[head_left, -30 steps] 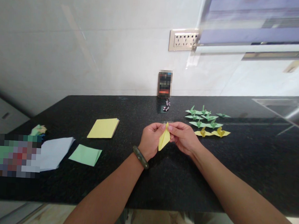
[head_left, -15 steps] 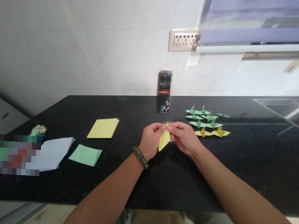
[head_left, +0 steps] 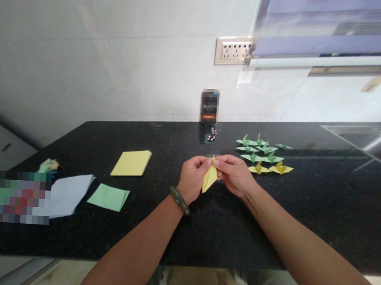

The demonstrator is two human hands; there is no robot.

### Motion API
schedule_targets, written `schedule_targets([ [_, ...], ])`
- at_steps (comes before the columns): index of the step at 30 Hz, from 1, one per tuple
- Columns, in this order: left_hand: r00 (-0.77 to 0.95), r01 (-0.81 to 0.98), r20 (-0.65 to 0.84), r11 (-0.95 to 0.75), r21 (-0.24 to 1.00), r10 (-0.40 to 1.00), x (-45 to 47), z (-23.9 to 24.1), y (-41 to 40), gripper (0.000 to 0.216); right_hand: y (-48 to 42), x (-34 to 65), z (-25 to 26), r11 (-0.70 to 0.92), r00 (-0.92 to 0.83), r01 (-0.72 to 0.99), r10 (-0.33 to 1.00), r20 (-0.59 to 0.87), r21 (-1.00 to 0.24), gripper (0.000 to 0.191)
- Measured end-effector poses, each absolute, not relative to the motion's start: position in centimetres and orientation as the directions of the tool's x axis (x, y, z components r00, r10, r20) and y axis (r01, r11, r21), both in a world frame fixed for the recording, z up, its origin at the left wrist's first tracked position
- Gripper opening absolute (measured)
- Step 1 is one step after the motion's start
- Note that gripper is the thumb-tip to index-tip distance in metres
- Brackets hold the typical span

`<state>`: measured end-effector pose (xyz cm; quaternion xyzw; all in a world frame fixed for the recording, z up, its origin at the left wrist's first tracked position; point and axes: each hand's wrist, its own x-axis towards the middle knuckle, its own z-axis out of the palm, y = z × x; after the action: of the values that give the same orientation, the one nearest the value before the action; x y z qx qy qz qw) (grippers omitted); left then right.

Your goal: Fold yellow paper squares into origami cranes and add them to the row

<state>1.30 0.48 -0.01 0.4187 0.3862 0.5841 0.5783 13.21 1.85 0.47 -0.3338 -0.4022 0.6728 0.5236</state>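
Observation:
Between my two hands is a piece of yellow origami paper [head_left: 209, 180], folded into a narrow kite-like shape with its wide end pointing toward me. My left hand [head_left: 192, 176], with a dark bangle on the wrist, pinches it near the far tip from the left. From the right, my right hand [head_left: 234, 173] grips the same tip between thumb and fingers. Some fingertips are hidden behind the paper. Just right of my right hand lie yellow paper cranes [head_left: 281, 168], with several green paper cranes [head_left: 254, 157] in rows behind them.
A stack of yellow paper [head_left: 131, 163], a green sheet [head_left: 109, 197] and white sheets [head_left: 69, 195] lie left on the black counter [head_left: 159, 235]. A phone [head_left: 210, 107] leans on the wall, a beaded strap [head_left: 212, 134] before it. A sink [head_left: 368, 138] is at far right.

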Motion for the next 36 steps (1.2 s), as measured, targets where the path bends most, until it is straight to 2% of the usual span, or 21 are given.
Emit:
schedule_targets([
  [12, 0.036, -0.317, 0.065, -0.05, 0.947, 0.997, 1.26, -0.24, 0.61, 0.021, 1.87, 13.16, 0.48, -0.124, -0.226, -0.455, 0.974, -0.02, -0.882, 0.018],
  [16, -0.005, -0.291, 0.088, -0.086, 0.953, 0.996, 1.46, -0.22, 0.48, 0.02, 1.75, 12.94, 0.6, -0.1, -0.211, -0.455, 0.977, -0.002, -0.885, 0.017],
  [21, -0.11, -0.165, 0.138, -0.155, 0.974, 0.984, 1.62, 0.02, 0.26, 0.018, 1.73, 12.72, 0.29, -0.028, -0.162, -0.438, 0.986, 0.048, -0.899, 0.016],
  [27, -0.148, 0.018, 0.21, -0.21, 0.978, 0.966, 1.45, 0.39, 0.12, 0.017, 1.8, 12.56, -0.03, 0.036, -0.116, -0.413, 0.989, 0.092, -0.91, 0.013],
  [36, -0.104, 0.088, 0.233, -0.224, 0.971, 0.967, 1.21, -0.12, 0.33, 0.016, 1.94, 12.79, 0.35, 0.005, -0.102, -0.378, 0.994, 0.047, -0.926, 0.012],
])
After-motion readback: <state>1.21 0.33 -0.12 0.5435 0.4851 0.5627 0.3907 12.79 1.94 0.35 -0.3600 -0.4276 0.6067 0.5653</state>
